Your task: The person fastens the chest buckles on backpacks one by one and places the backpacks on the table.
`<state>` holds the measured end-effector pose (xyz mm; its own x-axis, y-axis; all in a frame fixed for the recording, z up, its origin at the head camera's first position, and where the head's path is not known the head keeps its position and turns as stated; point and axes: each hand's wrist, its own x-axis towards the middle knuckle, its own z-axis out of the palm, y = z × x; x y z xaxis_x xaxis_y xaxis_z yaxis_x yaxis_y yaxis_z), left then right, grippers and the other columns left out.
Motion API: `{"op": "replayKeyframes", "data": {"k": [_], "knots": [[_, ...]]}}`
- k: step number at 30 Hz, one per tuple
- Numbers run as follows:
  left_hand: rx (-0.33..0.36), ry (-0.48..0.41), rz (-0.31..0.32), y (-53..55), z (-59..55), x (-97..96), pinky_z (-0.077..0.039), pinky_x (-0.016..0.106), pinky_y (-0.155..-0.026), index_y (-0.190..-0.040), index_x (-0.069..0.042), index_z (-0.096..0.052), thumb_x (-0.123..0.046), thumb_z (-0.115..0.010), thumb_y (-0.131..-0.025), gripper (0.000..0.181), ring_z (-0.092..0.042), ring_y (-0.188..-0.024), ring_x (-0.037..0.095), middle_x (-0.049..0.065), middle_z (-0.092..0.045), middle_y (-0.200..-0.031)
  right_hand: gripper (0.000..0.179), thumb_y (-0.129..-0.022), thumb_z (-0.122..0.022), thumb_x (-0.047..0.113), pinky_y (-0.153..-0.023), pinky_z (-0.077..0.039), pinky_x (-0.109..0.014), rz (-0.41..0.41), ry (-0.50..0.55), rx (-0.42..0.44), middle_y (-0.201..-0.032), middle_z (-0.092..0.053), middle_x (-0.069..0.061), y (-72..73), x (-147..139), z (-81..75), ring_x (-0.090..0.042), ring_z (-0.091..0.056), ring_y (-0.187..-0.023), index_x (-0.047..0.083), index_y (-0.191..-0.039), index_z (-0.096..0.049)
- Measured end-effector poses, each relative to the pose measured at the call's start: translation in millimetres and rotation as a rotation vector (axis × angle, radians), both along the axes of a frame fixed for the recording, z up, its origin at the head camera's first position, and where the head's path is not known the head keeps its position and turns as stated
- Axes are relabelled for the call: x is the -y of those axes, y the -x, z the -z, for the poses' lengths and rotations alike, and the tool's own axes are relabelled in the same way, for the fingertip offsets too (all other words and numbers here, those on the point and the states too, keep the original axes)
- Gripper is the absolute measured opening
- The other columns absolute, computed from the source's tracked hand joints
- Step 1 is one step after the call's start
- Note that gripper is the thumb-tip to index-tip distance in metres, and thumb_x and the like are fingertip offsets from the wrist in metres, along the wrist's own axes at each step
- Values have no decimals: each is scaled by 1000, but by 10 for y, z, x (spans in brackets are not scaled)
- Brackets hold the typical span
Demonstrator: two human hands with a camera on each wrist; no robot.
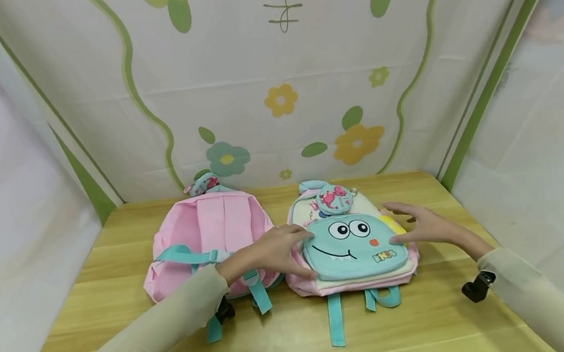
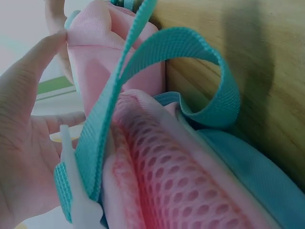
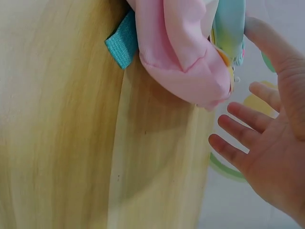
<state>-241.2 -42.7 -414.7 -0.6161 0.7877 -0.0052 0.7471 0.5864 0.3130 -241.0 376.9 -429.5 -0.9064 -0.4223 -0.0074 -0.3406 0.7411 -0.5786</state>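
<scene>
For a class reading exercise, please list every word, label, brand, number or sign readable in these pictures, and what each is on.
"Ha": sideways script on the back cloth; the next letter is cut off by the picture's top edge.
Unreadable: small badge on the backpack's turquoise pocket, too blurred.
Unreadable: faint marks on the right-hand side cloth, possibly lettering.
No numbers can be read.

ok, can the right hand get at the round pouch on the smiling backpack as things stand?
Looks like yes. The right hand is at the blue face pocket's right edge, fingers spread; nothing covers the round pouch, and the left hand is at the pocket's opposite side, not between.
</scene>
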Motion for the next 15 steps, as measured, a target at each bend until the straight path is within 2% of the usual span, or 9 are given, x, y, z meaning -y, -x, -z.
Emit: {"op": "replayKeyframes", "data": {"k": [5,12,15], "knots": [[-24,36,23,-16,13,24,-40,50,-116,-152,-17,-49,-70,-78,-74,98,-46,-142,27,8,-50,-153,88,-84,-85,32,-102,-45,-68,-36,37,36,-157,-44,-22,-5,-56,19,-51,-46,-137,5,-155,-41],[-65,14,37,-29,74,48,-41,51,-114,-151,-17,-51,-70,-78,-74,96,-48,-141,27,9,-52,-152,88,-85,-84,26,-103,-47,-64,-59,85,121,-157,-42,-23,-28,-117,56,-50,-45,-138,5,-157,-37],[-61,9,40,-36,72,39,-42,51,-114,-150,-17,-52,-69,-78,-74,96,-49,-140,27,10,-52,-151,91,-85,-83,24,-104,-50,-56,-59,93,158,-158,-40,-25,-31,-134,71,-51,-43,-139,3,-158,-32]]}}
